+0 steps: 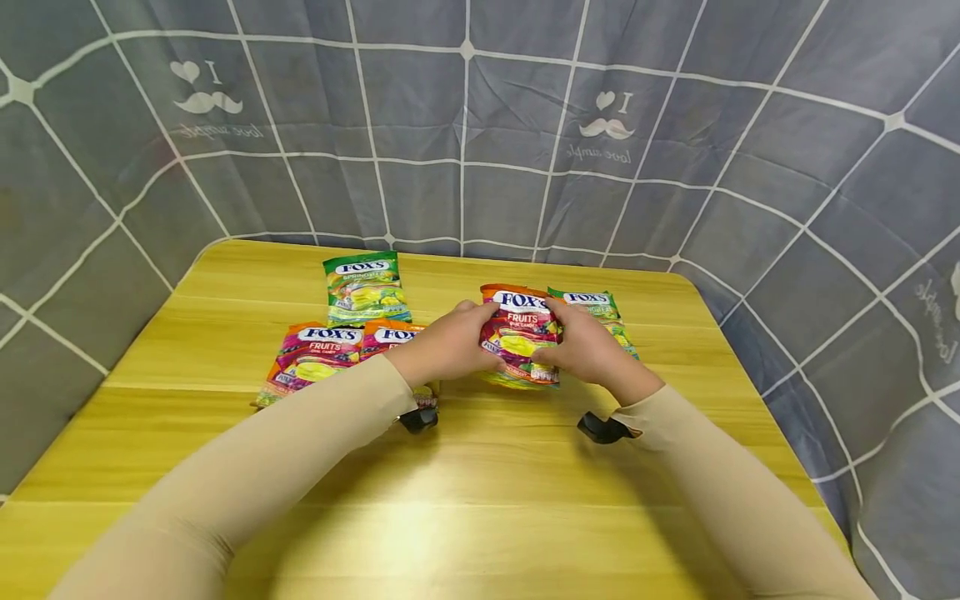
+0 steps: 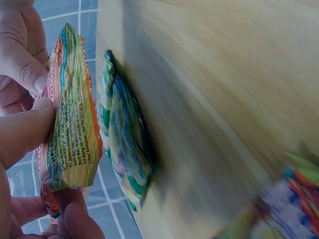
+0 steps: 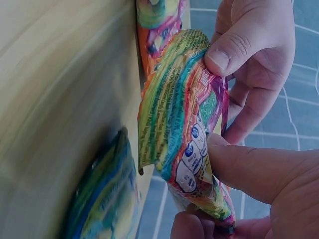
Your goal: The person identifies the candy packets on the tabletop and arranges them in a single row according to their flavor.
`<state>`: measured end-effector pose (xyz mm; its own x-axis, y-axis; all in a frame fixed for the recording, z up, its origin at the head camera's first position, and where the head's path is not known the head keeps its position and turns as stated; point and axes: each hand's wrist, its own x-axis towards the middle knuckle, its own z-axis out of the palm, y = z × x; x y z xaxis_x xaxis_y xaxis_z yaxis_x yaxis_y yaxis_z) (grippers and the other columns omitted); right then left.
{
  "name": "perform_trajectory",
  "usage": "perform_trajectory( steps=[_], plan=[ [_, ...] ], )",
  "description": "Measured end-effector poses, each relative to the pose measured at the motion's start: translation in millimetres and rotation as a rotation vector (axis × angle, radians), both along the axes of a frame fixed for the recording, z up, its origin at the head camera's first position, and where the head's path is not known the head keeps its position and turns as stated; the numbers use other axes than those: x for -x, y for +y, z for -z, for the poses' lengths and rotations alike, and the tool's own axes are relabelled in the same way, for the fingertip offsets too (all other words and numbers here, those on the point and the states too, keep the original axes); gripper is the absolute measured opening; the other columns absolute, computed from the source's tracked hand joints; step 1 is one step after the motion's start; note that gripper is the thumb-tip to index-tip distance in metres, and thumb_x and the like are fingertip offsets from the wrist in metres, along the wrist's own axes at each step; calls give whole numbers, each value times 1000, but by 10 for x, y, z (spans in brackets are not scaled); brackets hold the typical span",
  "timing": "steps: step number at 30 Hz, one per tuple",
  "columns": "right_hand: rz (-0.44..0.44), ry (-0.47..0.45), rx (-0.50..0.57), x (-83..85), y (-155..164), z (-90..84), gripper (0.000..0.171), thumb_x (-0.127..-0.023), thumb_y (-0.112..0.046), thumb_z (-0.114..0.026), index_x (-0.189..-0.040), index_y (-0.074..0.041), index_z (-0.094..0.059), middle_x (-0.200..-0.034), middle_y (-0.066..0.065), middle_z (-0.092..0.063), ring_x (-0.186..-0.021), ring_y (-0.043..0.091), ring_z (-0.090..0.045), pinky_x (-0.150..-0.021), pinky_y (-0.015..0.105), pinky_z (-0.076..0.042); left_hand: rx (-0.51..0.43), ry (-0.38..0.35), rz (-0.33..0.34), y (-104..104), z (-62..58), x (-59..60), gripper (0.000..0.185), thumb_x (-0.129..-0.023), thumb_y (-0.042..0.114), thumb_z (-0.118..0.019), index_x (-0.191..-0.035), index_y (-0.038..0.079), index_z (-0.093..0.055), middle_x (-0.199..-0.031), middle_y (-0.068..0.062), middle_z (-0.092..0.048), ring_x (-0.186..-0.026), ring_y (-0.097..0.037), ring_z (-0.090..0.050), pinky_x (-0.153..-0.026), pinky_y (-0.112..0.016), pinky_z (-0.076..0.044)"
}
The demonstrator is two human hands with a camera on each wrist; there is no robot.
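Note:
A red and orange Fox's Fruits candy bag (image 1: 519, 321) is held up between both hands, its lower edge clear of the tabletop. My left hand (image 1: 456, 340) pinches its left side, thumb toward me. On the opposite side my right hand (image 1: 588, 343) grips the bag, with fingers curled behind it. Side-on in the left wrist view, the held bag (image 2: 75, 114) shows fine print along one edge; the right wrist view also catches its printed side (image 3: 174, 114). Just behind the right hand lies a green Fox's candy bag (image 1: 600, 307), partly covered by that hand.
Another green bag (image 1: 366, 287) lies at the back left of the wooden table (image 1: 480, 500). Before it sit two red Fruits bags, one at the left (image 1: 318, 354) and one (image 1: 386, 335) partly hidden by the left arm. Grey checked cloth (image 1: 510, 125) surrounds the table's back and sides.

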<state>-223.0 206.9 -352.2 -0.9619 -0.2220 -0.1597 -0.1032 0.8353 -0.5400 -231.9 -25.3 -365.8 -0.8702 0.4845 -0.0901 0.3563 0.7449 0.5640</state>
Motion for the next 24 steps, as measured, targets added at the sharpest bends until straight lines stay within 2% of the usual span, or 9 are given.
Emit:
perform_trajectory(
  steps=[9, 14, 24],
  plan=[
    [-39, 2, 21, 21, -276, 100, 97, -89, -27, -86, -167, -9, -30, -149, 20, -50, -127, 35, -56, -105, 51, -53, 32, -35, -39, -259, 60, -49, 102, -88, 46, -84, -168, 12, -29, -151, -19, -47, -126, -33, -60, -111, -49, -52],
    [-66, -11, 32, 53, -387, 178, 99, -89, -27, -86, -167, -9, -29, -154, 20, -50, -134, 35, -55, -112, 53, -50, 49, -49, -52, -371, 102, -68, 104, -88, 47, -85, -168, 11, -29, -153, -21, -47, -130, -35, -59, -113, -51, -51],
    [-127, -66, 58, 102, -519, 386, 96, -92, -24, -84, -167, -7, -27, -150, 19, -51, -130, 31, -56, -110, 49, -51, 153, -81, -45, -508, 185, -100, 104, -88, 49, -84, -166, 6, -31, -160, -23, -45, -141, -39, -54, -119, -56, -44]
  ],
)
